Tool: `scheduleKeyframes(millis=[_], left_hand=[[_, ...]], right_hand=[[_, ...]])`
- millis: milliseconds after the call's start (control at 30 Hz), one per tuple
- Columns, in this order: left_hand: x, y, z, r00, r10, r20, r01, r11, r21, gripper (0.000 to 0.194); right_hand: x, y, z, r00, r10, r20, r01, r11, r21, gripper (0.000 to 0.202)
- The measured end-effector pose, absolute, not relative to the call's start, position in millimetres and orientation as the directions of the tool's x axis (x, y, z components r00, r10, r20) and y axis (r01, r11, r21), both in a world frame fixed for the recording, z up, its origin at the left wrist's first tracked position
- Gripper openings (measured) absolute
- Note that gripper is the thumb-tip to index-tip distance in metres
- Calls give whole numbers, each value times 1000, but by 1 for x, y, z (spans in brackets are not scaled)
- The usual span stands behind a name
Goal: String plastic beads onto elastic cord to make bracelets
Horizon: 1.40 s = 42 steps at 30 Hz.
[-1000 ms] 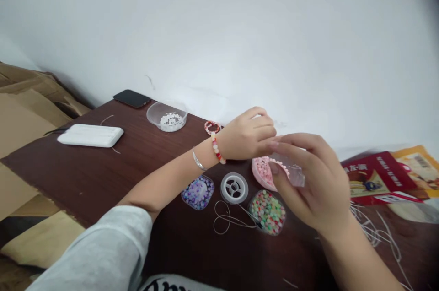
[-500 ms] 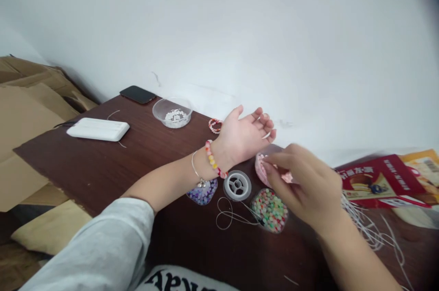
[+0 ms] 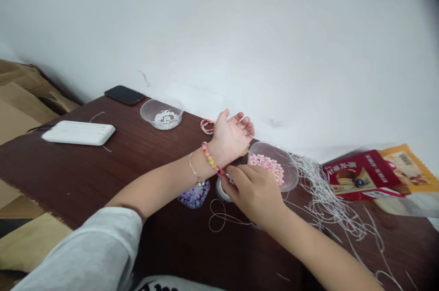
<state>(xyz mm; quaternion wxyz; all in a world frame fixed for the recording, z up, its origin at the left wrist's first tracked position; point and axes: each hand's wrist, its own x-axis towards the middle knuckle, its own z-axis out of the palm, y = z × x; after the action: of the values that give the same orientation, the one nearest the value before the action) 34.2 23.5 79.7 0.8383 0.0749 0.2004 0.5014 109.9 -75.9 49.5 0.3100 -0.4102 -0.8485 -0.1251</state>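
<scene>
My left hand point(image 3: 230, 137) is raised palm up, fingers loosely spread, holding nothing. Around its wrist sits a beaded bracelet point(image 3: 210, 158) of pink, yellow and red beads. Farther up the forearm is a thin silver bracelet point(image 3: 192, 166) with small bells. My right hand point(image 3: 255, 190) has its thumb and index finger closed at the lower end of the beaded bracelet, by the wrist. A white spool point(image 3: 222, 189) lies partly hidden behind the right hand. Below the left wrist stands a box of purple and blue beads point(image 3: 195, 196).
A tub of pink beads point(image 3: 267, 165) stands behind my right hand, beside tangled white cord point(image 3: 329, 195) and snack packets point(image 3: 363, 174). Toward the back lie a tub of white beads point(image 3: 167, 118), red-and-white bracelets point(image 3: 207, 126), a phone point(image 3: 124, 94) and a white power bank point(image 3: 78, 132).
My right hand has moved left from over the pink tub to the beaded bracelet on my left wrist, now covering the box of multicoloured beads. The view has shifted slightly right.
</scene>
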Motion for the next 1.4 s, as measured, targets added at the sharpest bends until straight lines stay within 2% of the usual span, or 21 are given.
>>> scheduleKeyframes(millis=[100,167,200,267,333,367,433,533,600,700,767,867,933,1000,1067,1200,1300,1400], left_hand=[[43,26,69,350,904,-245,-765,427,482,24],[48,25,66,318,928,-192,-753,371,544,20],[49,22,66,300,946,-122,-748,312,586,19],[49,15,68,262,957,128,-695,95,713,20],[46,8,72,282,877,389,-578,-169,799,20],[43,6,74,317,829,461,-512,-259,819,20],[38,4,78,382,789,481,-409,-323,854,19],[31,10,82,391,792,469,-330,-356,875,18],[28,16,84,359,782,510,-335,-402,852,18],[25,26,87,305,771,559,-374,-442,815,18],[24,29,88,290,778,558,-385,-439,812,17],[22,31,90,293,775,560,-377,-444,813,18],[22,30,91,293,768,570,-373,-457,808,18],[21,29,91,293,760,580,-372,-469,801,18],[21,29,91,296,754,586,-356,-482,801,18],[21,29,91,300,745,595,-318,-510,799,17],[21,28,90,331,749,574,-286,-500,817,17],[18,26,88,365,748,554,-231,-504,832,18]], right_hand=[[119,-74,57,-415,680,605,799,590,-115,20],[126,-74,64,-349,731,586,828,533,-172,18],[129,-74,67,-320,755,573,842,503,-193,18],[132,-76,72,-288,793,537,861,460,-218,18],[132,-79,73,-279,809,518,870,441,-219,19],[131,-80,74,-280,811,513,871,440,-220,20],[131,-81,76,-291,831,475,855,449,-261,20],[136,-79,82,-288,919,269,861,371,-347,18],[142,-76,87,-239,965,106,926,259,-275,10],[149,-71,89,-184,983,-4,980,184,-77,66],[150,-69,87,-211,977,20,977,212,-18,84],[146,-70,84,-255,963,84,967,253,36,86],[143,-74,84,-264,962,72,963,258,78,84],[140,-79,85,-279,958,66,959,274,79,85],[140,-82,85,-322,940,117,947,321,24,88],[142,-81,83,-360,882,304,917,394,-59,77],[144,-74,79,-390,835,389,903,430,-19,67],[144,-67,72,-405,818,408,906,420,57,65]])
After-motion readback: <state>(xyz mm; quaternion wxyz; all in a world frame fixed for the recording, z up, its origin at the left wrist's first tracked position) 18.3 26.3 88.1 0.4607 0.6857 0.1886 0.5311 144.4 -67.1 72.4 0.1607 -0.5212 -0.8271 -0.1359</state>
